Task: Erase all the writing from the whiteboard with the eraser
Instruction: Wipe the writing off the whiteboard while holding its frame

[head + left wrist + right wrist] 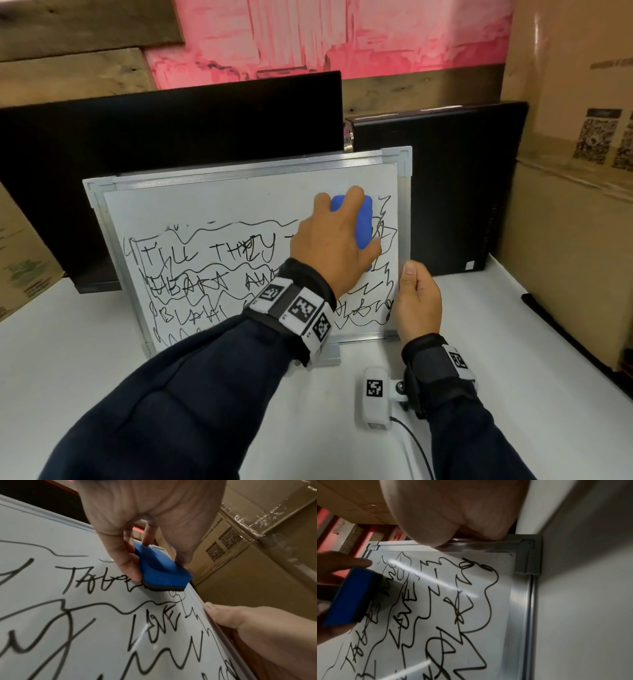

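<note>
A small whiteboard (212, 209) in a silver frame stands upright on the white table, its top strip wiped and the area below covered in black scribbles and words. My left hand (332, 240) grips a blue eraser (364, 219) and presses it flat against the board near the upper right. In the left wrist view the eraser (161, 569) sits pinched between fingers and thumb, its dark felt on the writing. My right hand (418, 301) pinches the board's right frame edge, thumb in front. In the right wrist view the eraser (351, 596) lies left of the scribbles.
Two black panels (171, 130) (462, 188) stand right behind the board. Cardboard boxes (565, 205) wall the right side and another box (20, 257) the left. A black strap (548, 308) lies on the white table (85, 342).
</note>
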Available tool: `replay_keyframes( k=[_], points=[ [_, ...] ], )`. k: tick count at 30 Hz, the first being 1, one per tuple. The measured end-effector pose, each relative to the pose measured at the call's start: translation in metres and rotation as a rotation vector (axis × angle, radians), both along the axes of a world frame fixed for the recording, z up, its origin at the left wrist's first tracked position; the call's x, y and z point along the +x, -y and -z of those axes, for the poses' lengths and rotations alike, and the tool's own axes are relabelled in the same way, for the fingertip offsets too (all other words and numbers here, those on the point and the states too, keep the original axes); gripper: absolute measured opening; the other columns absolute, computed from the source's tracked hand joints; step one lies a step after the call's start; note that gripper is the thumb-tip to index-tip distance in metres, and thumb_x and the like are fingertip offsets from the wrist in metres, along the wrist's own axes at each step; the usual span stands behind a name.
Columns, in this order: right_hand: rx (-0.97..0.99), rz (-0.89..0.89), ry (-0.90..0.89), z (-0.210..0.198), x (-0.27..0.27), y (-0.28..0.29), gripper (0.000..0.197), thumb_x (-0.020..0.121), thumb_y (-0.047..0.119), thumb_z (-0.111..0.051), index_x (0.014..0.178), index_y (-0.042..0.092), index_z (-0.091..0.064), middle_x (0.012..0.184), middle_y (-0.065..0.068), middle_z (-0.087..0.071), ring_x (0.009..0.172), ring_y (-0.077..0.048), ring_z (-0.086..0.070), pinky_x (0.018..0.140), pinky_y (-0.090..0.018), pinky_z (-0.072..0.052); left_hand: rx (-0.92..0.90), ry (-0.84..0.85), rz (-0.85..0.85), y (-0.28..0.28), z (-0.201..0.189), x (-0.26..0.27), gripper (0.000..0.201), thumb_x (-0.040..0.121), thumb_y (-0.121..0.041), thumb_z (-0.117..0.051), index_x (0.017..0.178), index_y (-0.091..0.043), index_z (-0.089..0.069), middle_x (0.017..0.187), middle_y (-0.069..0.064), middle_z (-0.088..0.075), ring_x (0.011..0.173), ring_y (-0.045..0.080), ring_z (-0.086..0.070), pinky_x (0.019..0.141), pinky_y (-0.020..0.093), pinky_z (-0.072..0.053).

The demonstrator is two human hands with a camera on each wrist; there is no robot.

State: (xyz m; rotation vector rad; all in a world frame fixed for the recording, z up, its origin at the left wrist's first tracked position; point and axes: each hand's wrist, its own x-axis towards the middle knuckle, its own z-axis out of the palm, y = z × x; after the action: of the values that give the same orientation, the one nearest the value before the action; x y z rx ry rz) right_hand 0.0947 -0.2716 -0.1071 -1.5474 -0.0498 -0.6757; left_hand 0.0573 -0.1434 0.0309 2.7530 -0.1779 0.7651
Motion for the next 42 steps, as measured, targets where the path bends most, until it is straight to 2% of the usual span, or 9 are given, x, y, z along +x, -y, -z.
replay_keyframes(
  k=[6, 10, 13, 17, 21, 27, 33, 36, 42],
  points=[
    [-0.018, 0.017, 0.019, 0.001, 0.002, 0.0, 0.029, 0.108, 0.019, -0.039, 0.083, 0.017, -0.055, 0.071, 0.012, -0.055, 0.065, 0.003, -0.052, 0.06, -0.008, -0.041, 0.036, -0.042, 0.006, 0.013, 0.0, 0.001, 0.055, 0.091, -0.051, -0.064, 0.13, -0.029, -0.032, 0.116, 0.006, -0.04, 0.076, 0.027, -0.045, 0.062, 0.035, -0.04],
    [-0.011, 0.018, 0.026, 0.0, 0.001, -0.001, 0.029, 0.108, 0.019, -0.039, 0.084, 0.014, -0.055, 0.07, 0.011, -0.055, 0.064, 0.003, -0.052, 0.059, -0.007, -0.041, 0.041, -0.009, 0.014, 0.017, -0.011, 0.007, 0.058, 0.09, -0.053, -0.064, 0.132, -0.029, -0.033, 0.11, 0.003, -0.036, 0.076, 0.027, -0.045, 0.064, 0.036, -0.044],
    [-0.006, 0.011, 0.022, 0.0, 0.001, -0.001, 0.029, 0.108, 0.018, -0.039, 0.085, 0.01, -0.056, 0.071, 0.009, -0.055, 0.064, 0.004, -0.053, 0.058, -0.007, -0.041, 0.052, 0.004, 0.022, 0.019, -0.013, 0.007, 0.057, 0.091, -0.052, -0.064, 0.133, -0.029, -0.033, 0.116, 0.006, -0.039, 0.076, 0.026, -0.045, 0.063, 0.036, -0.045],
    [-0.041, 0.018, 0.022, 0.004, 0.004, 0.001, 0.03, 0.108, 0.023, -0.039, 0.084, 0.019, -0.056, 0.071, 0.011, -0.053, 0.067, -0.001, -0.05, 0.063, -0.012, -0.042, 0.131, -0.061, 0.067, 0.024, 0.001, 0.001, 0.054, 0.092, -0.049, -0.063, 0.133, -0.029, -0.034, 0.115, 0.005, -0.038, 0.074, 0.026, -0.049, 0.061, 0.034, -0.04],
    [-0.023, 0.004, 0.022, 0.002, 0.004, 0.002, 0.029, 0.107, 0.02, -0.04, 0.087, 0.011, -0.059, 0.072, 0.01, -0.058, 0.066, 0.003, -0.054, 0.061, -0.008, -0.043, 0.064, 0.016, 0.046, 0.021, -0.007, 0.008, 0.056, 0.092, -0.052, -0.063, 0.134, -0.029, -0.035, 0.113, 0.004, -0.035, 0.074, 0.025, -0.046, 0.062, 0.034, -0.039],
    [-0.04, 0.01, 0.033, 0.002, 0.003, 0.003, 0.029, 0.107, 0.019, -0.04, 0.082, 0.016, -0.054, 0.068, 0.011, -0.053, 0.065, 0.002, -0.052, 0.06, -0.008, -0.04, 0.162, 0.013, 0.088, 0.019, -0.001, 0.01, 0.051, 0.092, -0.049, -0.062, 0.131, -0.029, -0.036, 0.117, 0.006, -0.037, 0.073, 0.024, -0.046, 0.061, 0.034, -0.043],
    [-0.056, 0.011, 0.022, 0.005, 0.006, 0.005, 0.029, 0.107, 0.022, -0.04, 0.085, 0.017, -0.058, 0.076, 0.011, -0.06, 0.071, -0.001, -0.055, 0.065, -0.012, -0.043, 0.206, 0.143, 0.144, 0.001, 0.003, 0.016, 0.06, 0.088, -0.037, -0.071, 0.143, -0.026, -0.049, 0.118, 0.013, -0.045, 0.092, 0.027, -0.046, 0.071, 0.043, -0.052],
    [-0.049, -0.003, 0.016, 0.003, 0.004, 0.004, 0.029, 0.108, 0.021, -0.039, 0.09, 0.009, -0.059, 0.081, 0.006, -0.063, 0.073, 0.003, -0.058, 0.063, -0.008, -0.045, 0.274, 0.264, 0.167, -0.014, 0.007, 0.023, 0.06, 0.083, -0.027, -0.076, 0.141, -0.026, -0.057, 0.117, 0.017, -0.053, 0.096, 0.036, -0.051, 0.074, 0.047, -0.05],
    [-0.033, -0.015, -0.002, 0.003, 0.003, 0.004, 0.03, 0.108, 0.023, -0.039, 0.094, 0.007, -0.059, 0.084, 0.006, -0.065, 0.075, 0.003, -0.061, 0.063, -0.009, -0.048, 0.403, 0.361, 0.175, -0.015, 0.007, 0.025, 0.057, 0.079, -0.017, -0.078, 0.133, -0.028, -0.064, 0.118, 0.017, -0.056, 0.104, 0.04, -0.053, 0.08, 0.049, -0.044]
  ],
)
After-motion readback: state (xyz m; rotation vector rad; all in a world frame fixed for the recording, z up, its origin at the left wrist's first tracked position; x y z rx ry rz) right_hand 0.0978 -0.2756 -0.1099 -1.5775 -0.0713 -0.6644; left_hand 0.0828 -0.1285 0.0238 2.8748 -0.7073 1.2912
